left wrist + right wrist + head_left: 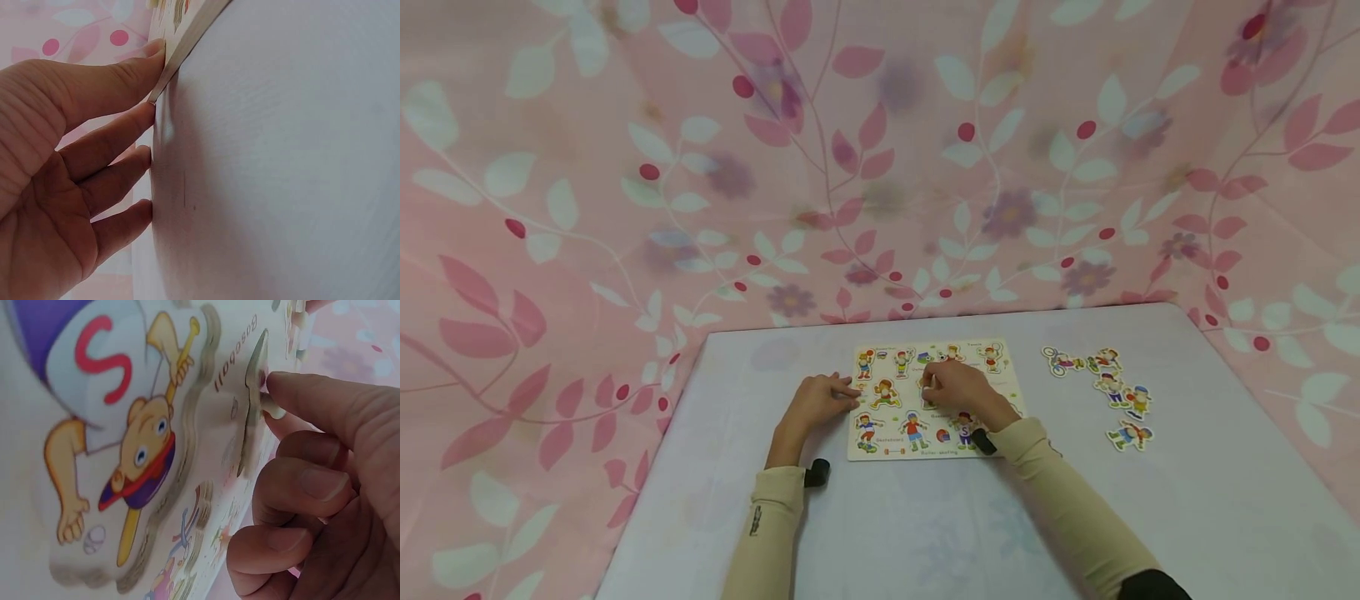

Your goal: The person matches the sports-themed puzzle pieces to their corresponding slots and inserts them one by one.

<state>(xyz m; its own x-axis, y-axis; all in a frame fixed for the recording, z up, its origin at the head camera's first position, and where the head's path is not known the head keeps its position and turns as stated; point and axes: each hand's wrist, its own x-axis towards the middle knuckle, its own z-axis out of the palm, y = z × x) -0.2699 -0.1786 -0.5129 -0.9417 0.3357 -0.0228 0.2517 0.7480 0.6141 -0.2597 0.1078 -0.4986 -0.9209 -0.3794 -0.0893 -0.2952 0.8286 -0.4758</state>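
A wooden picture puzzle board [889, 419] with sports figures lies flat on the table. My left hand [822, 400] is at its left side; in the left wrist view the thumb [134, 72] rests on the board's edge and the extended fingers touch the edge and table. Over the board's middle, my right hand [958, 387] pinches the small knob [274, 407] of a puzzle piece [252, 403] between thumb and index finger. That piece is tilted against the board, its picture mostly hidden. A baseball-player figure [103, 362] is beside it.
Right of the board lie several loose figure pieces, among them a cyclist piece [1060, 362] and a lower piece [1129, 435]. A white cloth covers the table [917, 533]. Behind it hangs a pink floral curtain [880, 167].
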